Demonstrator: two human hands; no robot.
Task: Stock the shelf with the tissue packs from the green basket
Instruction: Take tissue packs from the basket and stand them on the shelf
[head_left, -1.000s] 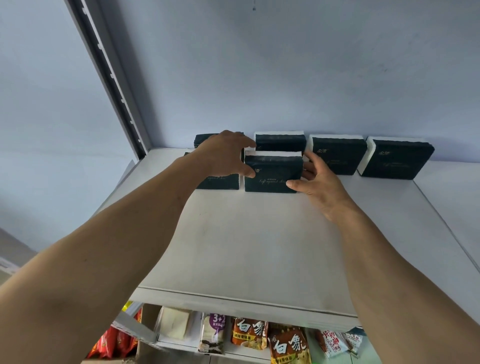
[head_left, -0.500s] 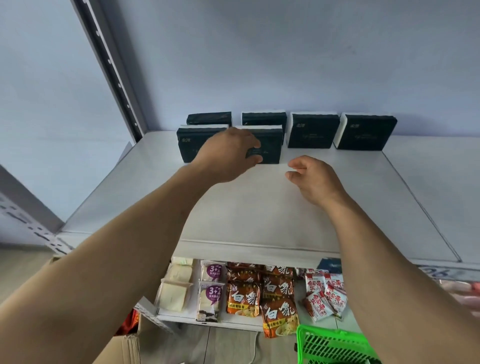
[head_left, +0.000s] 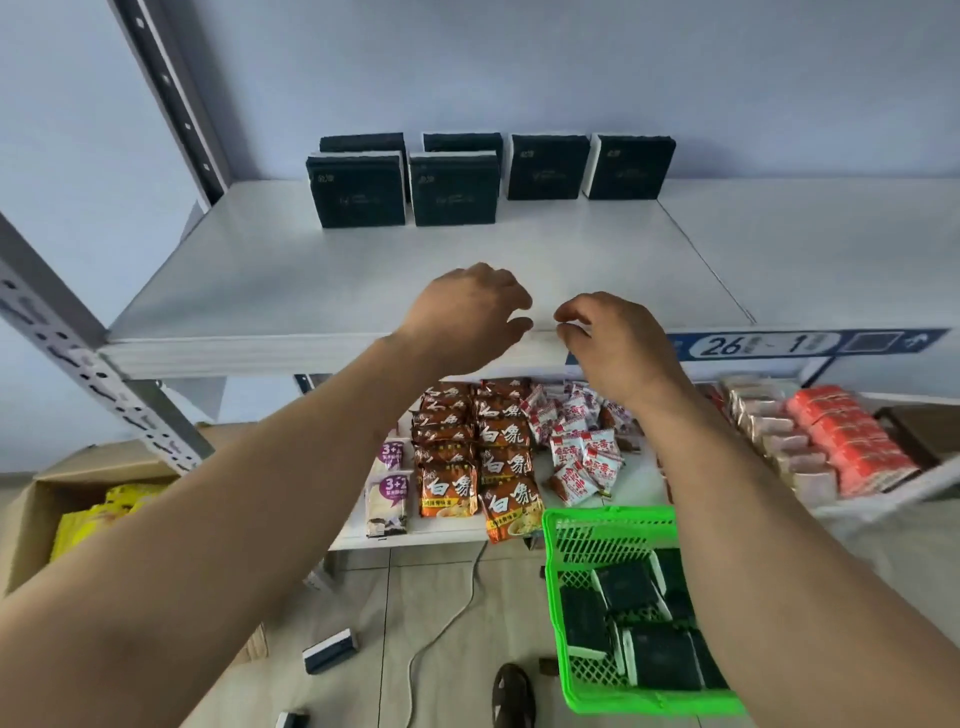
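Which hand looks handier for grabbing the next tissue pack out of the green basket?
Probably the right hand: both hands are empty at the shelf edge, but its arm passes directly over the green basket and its tissue packs. The left hand would have to cross over.

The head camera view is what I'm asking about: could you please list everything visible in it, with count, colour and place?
Tissue packs on shelf: six, dark green, top shelf at the back.
Tissue packs in basket: several, dark, exact count unclear.
Green basket: one, bright green, on the floor at lower right.
Top shelf: one, white.
Noodle packets: many, orange-brown, lower shelf.
Snack packets: many, red and white, lower shelf.
Cardboard box: one, brown, floor left, yellow packs inside.
Loose pack: one, dark, on the floor.
Left hand: empty, above the shelf edge.
Right hand: empty, beside it.
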